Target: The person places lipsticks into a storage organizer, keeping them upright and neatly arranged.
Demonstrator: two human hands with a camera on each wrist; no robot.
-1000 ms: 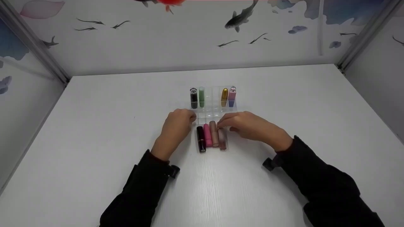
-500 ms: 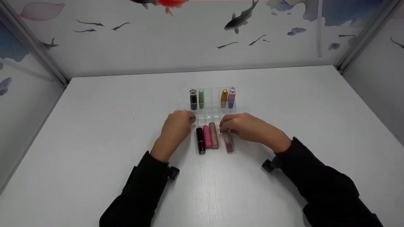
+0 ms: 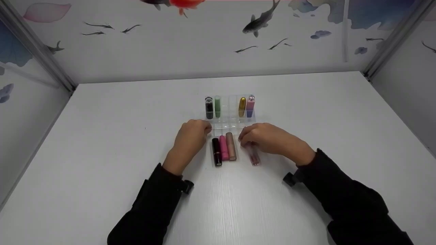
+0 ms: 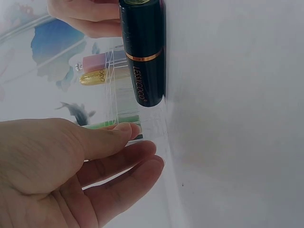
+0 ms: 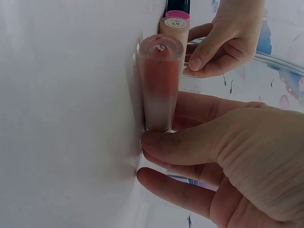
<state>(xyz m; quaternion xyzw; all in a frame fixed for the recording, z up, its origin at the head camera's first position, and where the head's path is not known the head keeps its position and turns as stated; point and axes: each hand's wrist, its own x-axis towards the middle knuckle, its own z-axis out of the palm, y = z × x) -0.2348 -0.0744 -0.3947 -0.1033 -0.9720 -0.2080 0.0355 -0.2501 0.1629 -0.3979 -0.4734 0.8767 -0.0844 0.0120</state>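
Observation:
In the head view, my left hand (image 3: 195, 133) is at the near left corner of a clear lipstick organizer (image 3: 224, 124). The left wrist view shows its thumb and fingers about the organizer's edge. My right hand (image 3: 264, 137) pinches the end of a lip gloss tube (image 5: 160, 90) with a clear, reddish body, low over the table. To its left lie a black lipstick (image 3: 217, 152), a pink lipstick (image 3: 223, 148) and a beige tube (image 3: 231, 146), side by side. The gloss tube's far end is hidden by the right fingers.
In the organizer's back row stand a black tube (image 3: 209, 108), a green tube (image 3: 217, 106), a gold tube (image 3: 242, 106) and a pink and purple tube (image 3: 250, 105). The white table (image 3: 102, 153) meets patterned panels (image 3: 190, 51) at the back and sides.
The lip gloss tube has moved right, away from the beige tube, together with my right hand and at a growing slant. My left hand has stayed at the organizer's corner.

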